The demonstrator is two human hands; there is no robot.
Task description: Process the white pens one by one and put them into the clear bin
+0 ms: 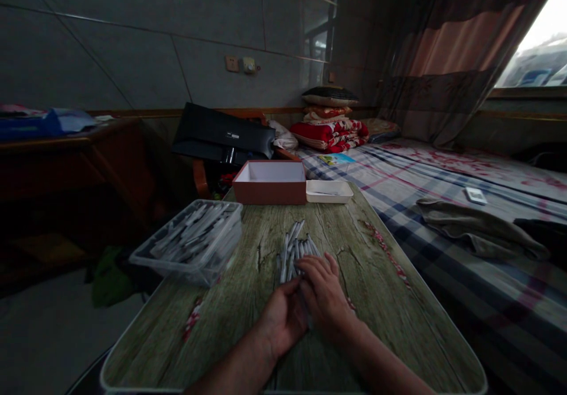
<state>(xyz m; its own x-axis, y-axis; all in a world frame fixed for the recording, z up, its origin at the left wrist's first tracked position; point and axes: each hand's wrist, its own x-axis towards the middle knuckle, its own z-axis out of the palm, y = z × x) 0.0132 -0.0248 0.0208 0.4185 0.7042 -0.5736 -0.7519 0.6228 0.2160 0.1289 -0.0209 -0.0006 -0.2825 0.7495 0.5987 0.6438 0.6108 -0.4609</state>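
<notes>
A loose bunch of slim grey-white pens [290, 254] with dark ends lies at the middle of the table, mostly pointing away from me. My left hand [286, 317] curls around the near end of the bunch from the left, its thumb against the pens. From the right, my right hand [324, 291] is laid over them, fingers bent and close together on the bunch. The near ends of the pens are largely hidden by both hands. To the left stands a clear plastic box [210, 259] full of similar pens.
At the table's far edge are a reddish-brown open box [270, 193] and a small white tray [328, 197] with a few thin pieces inside. A black briefcase [225, 138] sits behind the table. A bed [398, 176] runs along the right, a wooden desk [66, 141] at far left.
</notes>
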